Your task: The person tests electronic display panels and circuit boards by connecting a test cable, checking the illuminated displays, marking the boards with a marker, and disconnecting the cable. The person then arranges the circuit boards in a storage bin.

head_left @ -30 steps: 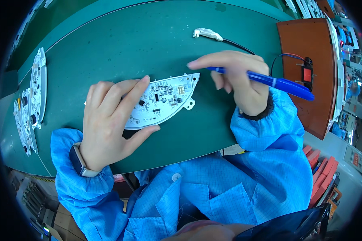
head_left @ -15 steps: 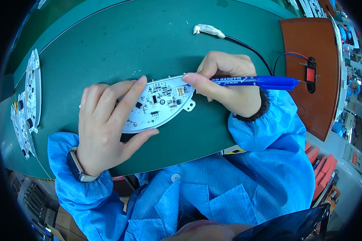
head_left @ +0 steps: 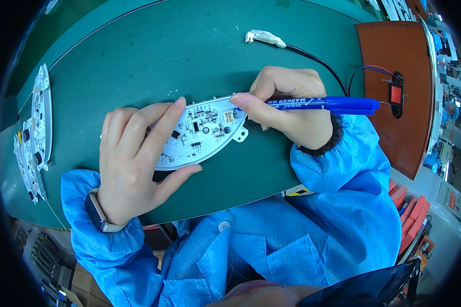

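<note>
Circuit board (head_left: 200,134), white and crescent-shaped, lies pinned flat mid-desk under the spread left hand (head_left: 133,163)
Looks thin, light, fragile: hold by edges; right hand (head_left: 292,110) closed around blue marker (head_left: 322,104), tip at its right end

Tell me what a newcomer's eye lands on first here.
At centre, a white curved circuit board lies on the green table, pinned flat by the left hand. The right hand holds a blue marker, its tip at the board's right end. More white boards sit at the far left.
</note>
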`<act>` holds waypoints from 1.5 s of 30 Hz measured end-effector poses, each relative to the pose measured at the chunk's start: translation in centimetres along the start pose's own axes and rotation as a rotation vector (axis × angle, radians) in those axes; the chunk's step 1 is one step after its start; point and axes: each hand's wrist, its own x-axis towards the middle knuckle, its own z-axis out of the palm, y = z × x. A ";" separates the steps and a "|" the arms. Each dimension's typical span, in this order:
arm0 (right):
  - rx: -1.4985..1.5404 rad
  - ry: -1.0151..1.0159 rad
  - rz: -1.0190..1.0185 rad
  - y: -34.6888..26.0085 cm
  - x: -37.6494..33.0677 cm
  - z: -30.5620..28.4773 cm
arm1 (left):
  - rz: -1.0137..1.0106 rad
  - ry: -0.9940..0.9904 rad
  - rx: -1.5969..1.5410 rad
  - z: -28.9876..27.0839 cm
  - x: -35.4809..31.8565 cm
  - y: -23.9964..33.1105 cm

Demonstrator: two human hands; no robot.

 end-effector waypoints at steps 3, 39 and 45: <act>0.071 0.021 0.045 -0.3 0.0 0.0 | 0.001 -0.001 0.002 -0.1 -0.1 0.0; 0.526 0.158 0.182 -2.2 0.9 1.1 | -0.293 0.475 0.414 -5.0 22.3 -17.4; 0.552 0.185 0.159 -2.1 1.0 1.3 | 0.146 0.330 0.501 -2.5 24.0 -13.3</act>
